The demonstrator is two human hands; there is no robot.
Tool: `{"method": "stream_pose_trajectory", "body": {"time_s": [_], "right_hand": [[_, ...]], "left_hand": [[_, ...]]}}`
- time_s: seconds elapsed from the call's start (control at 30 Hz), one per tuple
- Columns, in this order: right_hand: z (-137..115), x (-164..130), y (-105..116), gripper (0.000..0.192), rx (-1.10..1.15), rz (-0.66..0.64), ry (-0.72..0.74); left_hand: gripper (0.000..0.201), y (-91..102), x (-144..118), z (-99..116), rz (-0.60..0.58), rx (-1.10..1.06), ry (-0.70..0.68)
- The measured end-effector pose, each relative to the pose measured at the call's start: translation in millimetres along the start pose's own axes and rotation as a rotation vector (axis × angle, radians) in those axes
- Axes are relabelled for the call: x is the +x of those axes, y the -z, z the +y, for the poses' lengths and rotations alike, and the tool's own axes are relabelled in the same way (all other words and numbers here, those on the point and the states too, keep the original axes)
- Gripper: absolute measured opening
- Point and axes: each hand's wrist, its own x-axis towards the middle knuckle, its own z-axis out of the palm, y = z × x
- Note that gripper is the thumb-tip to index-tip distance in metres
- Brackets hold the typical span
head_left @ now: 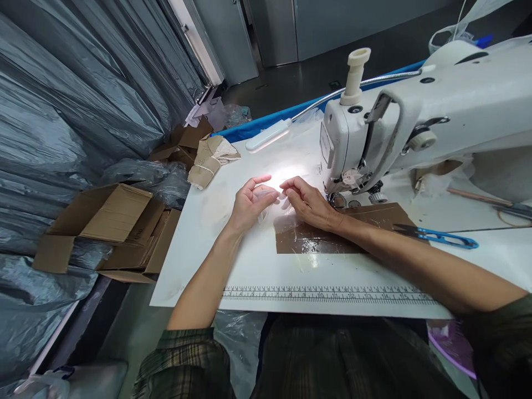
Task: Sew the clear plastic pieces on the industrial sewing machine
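Observation:
My left hand (251,200) is over the white table, thumb and fingers closed on a small sheer whitish piece (262,215) that looks like thin fabric. Part of it hangs below the fingers; its exact shape is washed out by the lamp's glare. Close on the right, my right hand (306,204) pinches the same pale material between thumb and fingertips. Its wrist lies over a brown sheet (324,244) taped to the tabletop. Just right of that hand stands the white sewing machine (338,144), its needle area near my knuckles.
A lit lamp (268,136) on a flexible neck shines on the table. Blue thread snips (446,237) lie under the machine arm's right side. A ruler strip (324,293) runs along the front edge. Folded beige cloth (208,162) sits at the far left corner; cardboard boxes (120,213) stand beyond.

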Motion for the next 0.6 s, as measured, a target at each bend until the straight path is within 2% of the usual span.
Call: {"method": "stream_pose_trajectory", "body": {"time_s": [0.13,0.33,0.43,0.53,0.6], "right_hand": [[2.8,0.5,-0.1,0.016,0.093,-0.037,-0.001],[3.4,0.9,-1.0,0.007,-0.051,0.016,0.004],[2.5,1.0,-0.2,0.006,-0.083,0.043,0.045],[0.5,1.7,1.2,0.016,-0.049,0.054,0.107],[-0.2,2.5,1.9,0.016,-0.035,0.038,0.158]], "left_hand": [[0.058,0.8,-0.2,0.6,-0.004,-0.012,0.014],[0.053,2.5,1.8,-1.9,-0.002,-0.020,-0.010],[0.051,2.4,2.0,-2.7,0.002,-0.022,-0.012],[0.053,1.4,1.3,-2.8,-0.001,-0.012,0.007],[0.056,0.8,0.9,-2.9,-0.012,-0.001,0.015]]}}
